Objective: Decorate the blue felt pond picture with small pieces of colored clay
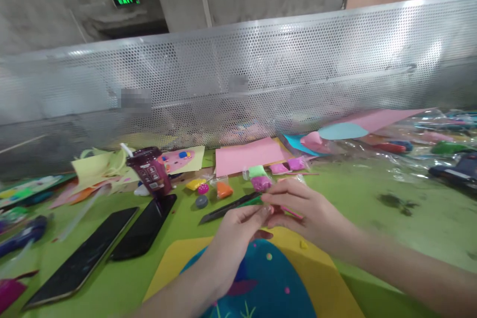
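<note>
My left hand [240,231] and my right hand [300,203] meet fingertip to fingertip above a yellow sheet [179,251]. Both are closed in a pinch, and whatever lies between the fingers is too small and hidden to name. Under them, the sheet bears a blue rounded shape [278,276] with small coloured dots and pale green grass-like strokes. A tiny yellow piece [303,244] rests on the sheet below my right hand. Just behind the fingers lies a dark, long utility knife [227,207], partly covered by my left hand.
Small bags of coloured clay, such as an orange one [224,190] and a purple one [262,184], lie behind my hands. A dark cup with a straw [152,174] stands left, by two black phones [147,231]. Pink paper [249,155] lies before a perforated metal screen [238,74].
</note>
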Tool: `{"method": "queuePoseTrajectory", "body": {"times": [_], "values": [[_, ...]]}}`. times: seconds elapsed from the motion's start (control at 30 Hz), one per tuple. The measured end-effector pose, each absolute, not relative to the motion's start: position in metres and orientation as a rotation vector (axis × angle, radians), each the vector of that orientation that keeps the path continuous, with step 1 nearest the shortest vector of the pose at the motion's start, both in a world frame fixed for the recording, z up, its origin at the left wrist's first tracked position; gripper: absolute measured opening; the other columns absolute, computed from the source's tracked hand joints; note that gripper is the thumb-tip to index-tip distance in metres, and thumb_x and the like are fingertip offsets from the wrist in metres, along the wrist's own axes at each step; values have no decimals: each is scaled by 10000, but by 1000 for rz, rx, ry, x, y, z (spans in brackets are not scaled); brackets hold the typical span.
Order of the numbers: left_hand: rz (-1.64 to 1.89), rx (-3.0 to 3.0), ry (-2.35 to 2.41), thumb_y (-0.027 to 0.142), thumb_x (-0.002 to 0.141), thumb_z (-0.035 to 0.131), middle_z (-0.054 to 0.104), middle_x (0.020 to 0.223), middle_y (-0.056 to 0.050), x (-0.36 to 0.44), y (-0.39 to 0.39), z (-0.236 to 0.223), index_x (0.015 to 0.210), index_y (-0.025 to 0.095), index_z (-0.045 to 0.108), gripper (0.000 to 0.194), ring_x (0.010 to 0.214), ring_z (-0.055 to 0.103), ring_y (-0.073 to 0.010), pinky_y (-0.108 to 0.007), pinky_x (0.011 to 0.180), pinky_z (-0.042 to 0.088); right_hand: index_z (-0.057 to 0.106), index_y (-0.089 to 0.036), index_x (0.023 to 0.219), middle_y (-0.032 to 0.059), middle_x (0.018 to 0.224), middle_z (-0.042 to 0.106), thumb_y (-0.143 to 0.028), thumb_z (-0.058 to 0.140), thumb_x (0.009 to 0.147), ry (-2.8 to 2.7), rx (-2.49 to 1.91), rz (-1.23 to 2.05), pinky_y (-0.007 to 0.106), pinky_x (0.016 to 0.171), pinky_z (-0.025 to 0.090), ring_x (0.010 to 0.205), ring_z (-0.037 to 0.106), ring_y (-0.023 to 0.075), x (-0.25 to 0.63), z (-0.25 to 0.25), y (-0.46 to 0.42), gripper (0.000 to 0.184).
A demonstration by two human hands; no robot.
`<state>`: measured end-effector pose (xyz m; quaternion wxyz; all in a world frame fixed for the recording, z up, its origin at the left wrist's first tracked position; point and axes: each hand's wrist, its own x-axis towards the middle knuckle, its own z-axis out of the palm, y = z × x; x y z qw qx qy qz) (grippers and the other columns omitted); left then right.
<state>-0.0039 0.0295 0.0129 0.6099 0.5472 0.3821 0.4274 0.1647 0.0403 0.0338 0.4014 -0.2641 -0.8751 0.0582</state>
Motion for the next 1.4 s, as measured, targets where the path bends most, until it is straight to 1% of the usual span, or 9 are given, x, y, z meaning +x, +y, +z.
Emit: {"method": "queuePoseTrajectory", "body": {"times": [0.13, 0.4, 0.6, 0.73, 0.87, 1.03, 1.17, 1.27, 1.4], "values": [[939, 1218, 937, 454, 810, 560, 688, 885, -114, -5, 27, 11, 1039, 163, 647, 380, 740, 627, -214, -326, 658, 462, 648, -135, 909, 90, 926, 589, -149, 388, 933, -2225, -659, 115, 313, 719, 459, 860, 521, 186, 164, 31, 39, 262], [911, 1557, 951, 402, 896, 395, 695, 885, -102, -7, 29, 22, 948, 151, 692, 393, 858, 634, -246, -354, 742, 482, 590, -162, 779, 49, 800, 572, -141, 512, 851, -2135, -761, 94, 282, 622, 455, 732, 533, 166, 170, 32, 46, 108], [621, 2417, 911, 242, 881, 459, 631, 1127, -51, -20, 35, 19, 1126, 255, 614, 291, 1079, 560, -226, -384, 944, 403, 625, -171, 908, 65, 888, 607, -124, 423, 883, -2089, -836, 76, 285, 680, 462, 813, 566, 169, 176, 46, 48, 209], [371, 2612, 857, 251, 870, 490, 534, 1248, -79, -26, 32, 19, 1213, 205, 545, 350, 1160, 492, -228, -380, 985, 372, 631, -153, 796, 28, 727, 578, -129, 565, 830, -2103, -927, 103, 254, 566, 440, 618, 531, 140, 176, 56, 44, 78], [203, 2661, 926, 269, 864, 489, 500, 1274, -99, -33, 27, 30, 1225, 185, 531, 373, 1163, 487, -246, -399, 974, 385, 645, -154, 819, 42, 814, 601, -87, 554, 832, -2193, -926, 165, 255, 657, 459, 729, 564, 148, 178, 53, 36, 113], [225, 2598, 922, 244, 852, 512, 553, 1232, -49, -36, 21, 45, 1177, 292, 568, 333, 1087, 556, -234, -366, 917, 441, 643, -192, 1004, 57, 946, 583, -101, 453, 897, -2426, -926, 386, 248, 704, 469, 820, 581, 150, 194, 27, 21, 236], [172, 2619, 1088, 244, 815, 565, 583, 1183, -137, -23, 15, 43, 1121, 151, 619, 324, 1033, 583, -299, -392, 876, 463, 615, -198, 940, 31, 871, 589, -93, 492, 862, -2363, -1027, 599, 214, 648, 475, 750, 588, 136, 200, 8, 10, 179], [130, 2751, 1099, 230, 757, 636, 614, 1132, -146, -16, 11, 30, 1124, 111, 605, 387, 989, 604, -281, -318, 803, 500, 580, -212, 833, 10, 810, 586, -96, 510, 829, -2303, -1040, 681, 211, 626, 476, 707, 581, 132, 195, -2, 7, 136], [400, 3027, 1161, 235, 850, 481, 613, 1115, -170, -19, 6, 5, 1108, 73, 595, 326, 979, 589, -304, -342, 745, 497, 579, -227, 852, 14, 837, 595, -106, 475, 847, -2264, -973, 727, 212, 666, 487, 747, 592, 136, 191, -11, 8, 159]]}}
